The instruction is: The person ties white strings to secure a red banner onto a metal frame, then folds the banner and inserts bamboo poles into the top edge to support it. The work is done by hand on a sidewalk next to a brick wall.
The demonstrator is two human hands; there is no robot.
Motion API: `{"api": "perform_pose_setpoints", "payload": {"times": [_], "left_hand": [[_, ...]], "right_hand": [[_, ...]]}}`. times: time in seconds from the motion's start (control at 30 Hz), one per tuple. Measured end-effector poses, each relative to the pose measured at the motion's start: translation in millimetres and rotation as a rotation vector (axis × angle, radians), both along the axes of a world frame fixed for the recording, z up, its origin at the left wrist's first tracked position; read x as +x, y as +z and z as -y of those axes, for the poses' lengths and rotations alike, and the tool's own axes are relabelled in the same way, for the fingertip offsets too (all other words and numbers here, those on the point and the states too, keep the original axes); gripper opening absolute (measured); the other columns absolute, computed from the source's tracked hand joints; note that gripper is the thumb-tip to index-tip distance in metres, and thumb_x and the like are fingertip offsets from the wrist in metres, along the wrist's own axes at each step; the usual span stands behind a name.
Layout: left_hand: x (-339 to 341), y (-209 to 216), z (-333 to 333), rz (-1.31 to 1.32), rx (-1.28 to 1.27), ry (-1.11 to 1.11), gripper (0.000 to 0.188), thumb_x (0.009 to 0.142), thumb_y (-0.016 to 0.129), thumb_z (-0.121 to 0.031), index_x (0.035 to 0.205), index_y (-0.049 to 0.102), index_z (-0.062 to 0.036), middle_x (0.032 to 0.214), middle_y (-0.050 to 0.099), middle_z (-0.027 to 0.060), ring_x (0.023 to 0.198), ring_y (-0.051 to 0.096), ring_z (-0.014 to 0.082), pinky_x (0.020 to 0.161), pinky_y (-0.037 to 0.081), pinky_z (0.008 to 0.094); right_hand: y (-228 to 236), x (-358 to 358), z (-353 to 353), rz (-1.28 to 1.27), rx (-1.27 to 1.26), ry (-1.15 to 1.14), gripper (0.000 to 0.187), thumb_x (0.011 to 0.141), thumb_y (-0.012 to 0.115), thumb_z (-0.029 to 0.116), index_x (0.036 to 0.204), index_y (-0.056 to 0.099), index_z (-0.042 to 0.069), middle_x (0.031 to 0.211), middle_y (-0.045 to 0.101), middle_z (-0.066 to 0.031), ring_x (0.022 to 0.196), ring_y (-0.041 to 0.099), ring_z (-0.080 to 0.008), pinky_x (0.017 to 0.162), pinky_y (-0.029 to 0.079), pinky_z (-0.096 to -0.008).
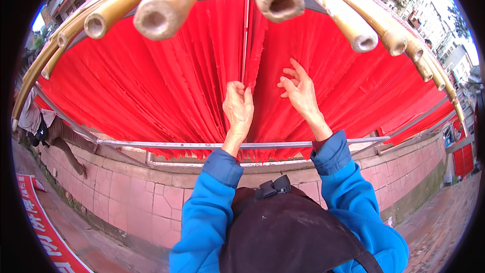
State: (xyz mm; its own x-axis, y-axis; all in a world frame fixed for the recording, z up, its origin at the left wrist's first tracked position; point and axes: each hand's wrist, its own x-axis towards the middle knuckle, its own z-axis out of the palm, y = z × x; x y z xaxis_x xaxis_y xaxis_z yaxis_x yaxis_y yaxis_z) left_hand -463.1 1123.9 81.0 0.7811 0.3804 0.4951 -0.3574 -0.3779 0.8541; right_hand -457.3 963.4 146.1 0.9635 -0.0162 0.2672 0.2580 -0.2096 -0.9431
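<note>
Many red paper sheets (151,86) hang in close rows from bamboo poles (166,7) overhead. My left hand (238,106) pinches the edge of one hanging red sheet near the middle gap. My right hand (299,91) is raised beside it, fingers spread, touching the face of the neighbouring red sheets (343,86). Both arms wear blue sleeves, and a dark apron covers my front.
A thin metal rail (166,144) runs across below the sheets. Under it stands a low wall of pink tiles (131,192). A person (50,126) bends at the far left. A red banner (45,227) lies on the ground at lower left. Buildings rise at the back right.
</note>
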Motion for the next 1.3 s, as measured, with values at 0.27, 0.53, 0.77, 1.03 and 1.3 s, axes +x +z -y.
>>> {"api": "perform_pose_setpoints", "payload": {"times": [0.27, 0.53, 0.77, 1.03, 1.3], "left_hand": [[16, 22, 7, 0.184, 0.324, -0.163, 0.025, 0.082, 0.061, -0.001, 0.107, 0.057, -0.0034, 0.092, 0.058, 0.0172, 0.08, 0.062, 0.0352, 0.065, 0.049, 0.0405], [37, 51, -2, 0.276, 0.327, -0.117, 0.038, 0.086, 0.056, -0.006, 0.123, 0.053, -0.0087, 0.082, 0.062, 0.0183, 0.072, 0.062, 0.0363, 0.064, 0.049, 0.0453], [40, 50, -25, -0.249, 0.467, -0.015, 0.055, 0.086, 0.057, -0.02, 0.138, 0.041, -0.0117, 0.071, 0.063, 0.0233, 0.072, 0.063, 0.0435, 0.067, 0.047, 0.0549], [-28, 25, -24, 0.024, 0.252, 0.119, 0.03, 0.083, 0.064, -0.007, 0.111, 0.056, -0.0016, 0.071, 0.06, 0.0141, 0.065, 0.062, 0.0343, 0.059, 0.049, 0.0443], [-7, 30, -46, 0.092, 0.34, 0.253, 0.031, 0.082, 0.067, -0.014, 0.108, 0.057, -0.0021, 0.099, 0.063, 0.0184, 0.087, 0.062, 0.037, 0.069, 0.048, 0.0464]], "right_hand": [[2, 29, -43, 0.399, -0.104, -0.05, 0.043, 0.087, 0.067, 0.015, 0.122, 0.054, -0.005, 0.1, 0.064, -0.0194, 0.086, 0.06, -0.0171, 0.073, 0.051, -0.0298], [19, 37, -28, 0.38, -0.317, -0.198, 0.035, 0.091, 0.06, 0.019, 0.064, 0.051, -0.002, 0.053, 0.036, -0.0129, 0.052, 0.035, -0.0101, 0.046, 0.033, -0.0356], [15, 37, -10, 0.338, -0.256, -0.162, 0.032, 0.09, 0.058, 0.015, 0.064, 0.052, -0.003, 0.054, 0.038, -0.021, 0.048, 0.035, -0.0125, 0.045, 0.032, -0.0383], [-5, 46, -3, 0.237, -0.214, -0.084, 0.031, 0.095, 0.057, 0.02, 0.072, 0.061, -0.001, 0.058, 0.053, -0.0004, 0.056, 0.052, -0.0068, 0.052, 0.044, -0.0257], [-5, 38, -14, 0.34, -0.194, -0.162, 0.027, 0.089, 0.059, 0.018, 0.071, 0.056, -0.002, 0.06, 0.045, -0.0239, 0.048, 0.04, -0.0241, 0.05, 0.038, -0.0396]]}}
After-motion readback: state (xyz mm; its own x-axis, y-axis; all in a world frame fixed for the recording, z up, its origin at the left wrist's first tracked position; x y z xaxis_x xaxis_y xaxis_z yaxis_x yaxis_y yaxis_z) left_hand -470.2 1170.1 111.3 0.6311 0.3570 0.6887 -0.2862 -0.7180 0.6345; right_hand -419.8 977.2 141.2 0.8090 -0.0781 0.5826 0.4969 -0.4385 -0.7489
